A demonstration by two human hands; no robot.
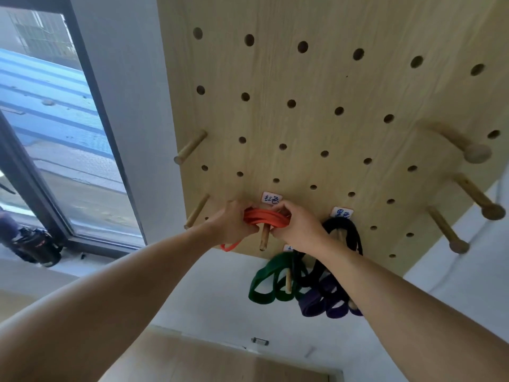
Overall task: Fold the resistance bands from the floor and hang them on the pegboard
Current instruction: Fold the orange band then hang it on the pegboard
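Where window (55, 128) ends, pegboard (316, 128), white wall (220, 293)

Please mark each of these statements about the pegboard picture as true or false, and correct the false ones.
1. Both hands grip the orange band. True: the left hand and the right hand hold it from either side.
2. The orange band sits around a wooden peg. True.
3. The green band lies on the floor. False: it hangs on a peg at the bottom of the pegboard.
4. The black band hangs to the left of the orange band. False: it hangs to its right.
5. A dark bottle stands on the windowsill. True.
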